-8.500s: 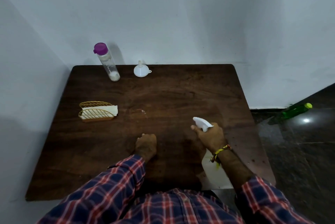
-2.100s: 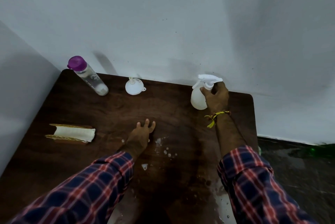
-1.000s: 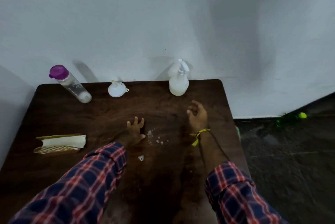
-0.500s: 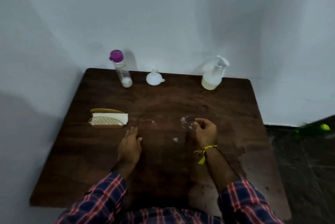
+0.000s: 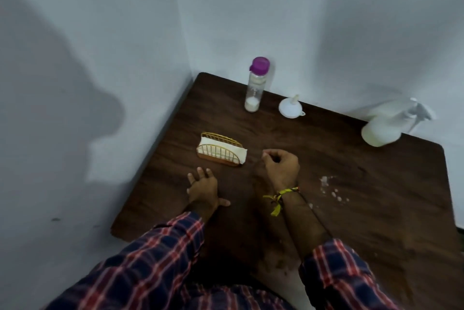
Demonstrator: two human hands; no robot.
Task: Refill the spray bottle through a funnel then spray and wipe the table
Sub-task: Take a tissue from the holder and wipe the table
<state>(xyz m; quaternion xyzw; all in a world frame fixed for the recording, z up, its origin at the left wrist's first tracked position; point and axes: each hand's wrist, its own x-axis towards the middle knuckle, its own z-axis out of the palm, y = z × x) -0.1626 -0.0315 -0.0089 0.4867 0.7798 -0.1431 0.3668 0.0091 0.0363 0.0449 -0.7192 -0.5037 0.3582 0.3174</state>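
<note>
Right hand [image 5: 281,166] has shifted toward the gold wire holder of white napkins [image 5: 221,152], fingers curled and empty, left hand [image 5: 202,188] flat on the dark wooden table [image 5: 376,221]; white plastic spray bottle [image 5: 384,127] parked at the far edge, droplets [image 5: 331,190] sprayed, wiping left.

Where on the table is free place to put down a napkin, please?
Bare wood lies between the funnel and the spray bottle, and right of the droplets. It is crowded around the napkin holder, between the left hand and right hand.
</note>
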